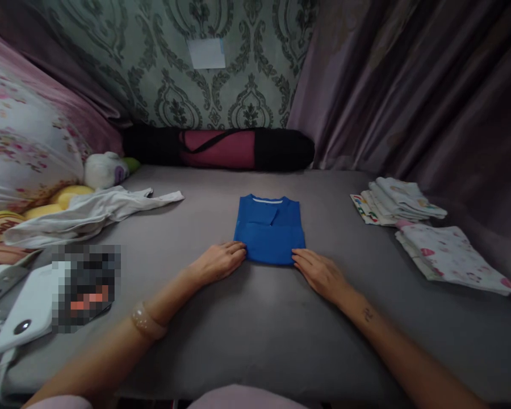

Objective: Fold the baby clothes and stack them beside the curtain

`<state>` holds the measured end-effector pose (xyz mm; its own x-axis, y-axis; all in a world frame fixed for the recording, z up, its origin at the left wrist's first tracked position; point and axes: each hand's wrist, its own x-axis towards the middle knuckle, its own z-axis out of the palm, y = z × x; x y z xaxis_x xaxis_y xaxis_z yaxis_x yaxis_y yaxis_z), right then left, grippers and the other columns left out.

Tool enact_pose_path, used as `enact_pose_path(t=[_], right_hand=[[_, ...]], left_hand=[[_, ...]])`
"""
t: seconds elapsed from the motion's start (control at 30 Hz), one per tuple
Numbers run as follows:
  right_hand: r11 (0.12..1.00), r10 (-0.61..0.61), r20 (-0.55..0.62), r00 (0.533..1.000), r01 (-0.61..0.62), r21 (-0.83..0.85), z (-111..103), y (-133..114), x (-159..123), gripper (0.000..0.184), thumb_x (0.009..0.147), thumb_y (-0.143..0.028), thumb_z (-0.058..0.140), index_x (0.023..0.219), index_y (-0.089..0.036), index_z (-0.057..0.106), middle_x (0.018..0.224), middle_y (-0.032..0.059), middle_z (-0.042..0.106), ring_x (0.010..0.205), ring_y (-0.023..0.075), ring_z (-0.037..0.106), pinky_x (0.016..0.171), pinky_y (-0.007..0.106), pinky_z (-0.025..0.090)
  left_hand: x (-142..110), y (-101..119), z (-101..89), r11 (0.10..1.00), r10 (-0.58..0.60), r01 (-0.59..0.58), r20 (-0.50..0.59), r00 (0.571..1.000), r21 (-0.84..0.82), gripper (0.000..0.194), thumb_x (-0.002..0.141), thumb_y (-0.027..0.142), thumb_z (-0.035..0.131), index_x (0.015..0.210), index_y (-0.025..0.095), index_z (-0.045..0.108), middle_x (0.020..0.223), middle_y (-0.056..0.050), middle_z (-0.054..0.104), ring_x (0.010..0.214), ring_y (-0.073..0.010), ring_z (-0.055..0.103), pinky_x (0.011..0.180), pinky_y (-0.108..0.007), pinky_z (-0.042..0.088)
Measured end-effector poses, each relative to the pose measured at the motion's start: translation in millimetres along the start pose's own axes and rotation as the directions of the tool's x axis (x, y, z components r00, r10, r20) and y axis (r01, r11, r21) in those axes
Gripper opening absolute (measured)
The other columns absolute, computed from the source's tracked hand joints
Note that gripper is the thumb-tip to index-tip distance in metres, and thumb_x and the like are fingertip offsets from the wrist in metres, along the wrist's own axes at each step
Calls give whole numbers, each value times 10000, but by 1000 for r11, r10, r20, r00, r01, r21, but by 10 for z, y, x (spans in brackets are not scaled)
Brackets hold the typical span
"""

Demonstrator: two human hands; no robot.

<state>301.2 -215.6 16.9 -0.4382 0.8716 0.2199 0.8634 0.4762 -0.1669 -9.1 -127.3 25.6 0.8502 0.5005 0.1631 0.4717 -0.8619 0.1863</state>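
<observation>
A blue folded shirt (pixel 270 236) lies flat on the grey sheet, its neckline with a pale inner band at the far side. One sleeve is folded across its upper part. My left hand (pixel 223 260) rests palm down, its fingertips on the shirt's near left corner. At the near right corner are the stretched fingers of my right hand (pixel 317 270), also palm down. Both thumbs are mostly hidden. My left wrist wears a pale bangle (pixel 146 322).
Folded patterned cloths (pixel 402 201) and a folded pink-and-white cloth (pixel 455 255) lie on the right. To the left are a crumpled white garment (pixel 93 213), a plush toy (pixel 104 170) and a white corded device (pixel 32 307). A black-and-maroon long bag (pixel 217 149) lies along the wall.
</observation>
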Motion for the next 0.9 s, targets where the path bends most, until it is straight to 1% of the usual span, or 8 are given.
enact_pose_path(t=[0.17,0.23,0.33,0.47,0.57,0.67,0.8,0.9], right_hand=[[989,141,-61,988,-142,-27,-17,-145,73,507,909,-447,502,1315,-145,532,1294,120,575,1180,265,519,1009,437,446],[984,174,-66,983,-176,-36,-12,-136,115,484,909,-371,498,1336,-144,510,1278,119,578,1158,267,520,999,439,448],[983,177,-54,983,-179,-36,-9,-49,167,437,888,-178,435,1312,-148,537,1246,108,590,1131,248,521,988,411,455],[989,141,-27,990,-142,-39,-20,65,179,436,839,-110,441,1239,-159,608,1217,104,595,1107,245,527,963,392,474],[991,117,-56,992,-120,-52,-1,105,155,434,829,-101,456,1225,-168,622,1236,102,597,1116,242,532,979,409,463],[993,81,-93,992,-88,-75,31,136,121,462,816,-76,457,1244,-163,608,1291,103,586,1159,241,534,989,430,454],[996,16,-129,991,-28,-86,-6,146,56,506,796,-46,443,1274,-141,582,1304,117,588,1202,236,534,1006,438,446],[997,-61,-149,987,52,-61,-110,90,-41,506,779,-47,456,1262,-123,584,1294,129,594,1203,242,540,1021,441,438]], left_hand=[[109,-27,-30,971,-226,218,-75,971,-101,289,979,342,311,1054,210,557,863,-41,674,786,-155,659,753,-272,517],[146,-37,-40,958,-267,256,-76,961,-129,289,982,355,297,1041,214,543,811,-27,658,734,-154,647,718,-268,506],[154,-47,-52,968,-210,198,-63,976,-154,295,985,392,311,1067,206,526,921,-54,653,841,-174,644,771,-290,502],[99,-76,-48,993,-56,50,-49,997,-109,368,923,468,467,1161,191,512,1127,-105,614,1044,-222,595,888,-337,489],[64,-141,-21,998,-57,55,-69,996,-23,328,931,319,445,1226,196,516,1256,-119,573,1143,-236,550,963,-379,458],[46,-226,-1,999,-32,33,-40,999,21,400,878,165,433,1268,195,517,1334,-101,555,1242,-241,498,1036,-424,408],[-2,-244,-48,999,32,-31,-25,999,18,534,810,95,429,1334,188,474,1369,-86,542,1300,-224,459,1117,-463,315],[-101,-129,-147,998,54,-56,-57,997,-20,549,803,100,428,1341,201,467,1368,-79,545,1291,-212,473,1137,-464,283]])
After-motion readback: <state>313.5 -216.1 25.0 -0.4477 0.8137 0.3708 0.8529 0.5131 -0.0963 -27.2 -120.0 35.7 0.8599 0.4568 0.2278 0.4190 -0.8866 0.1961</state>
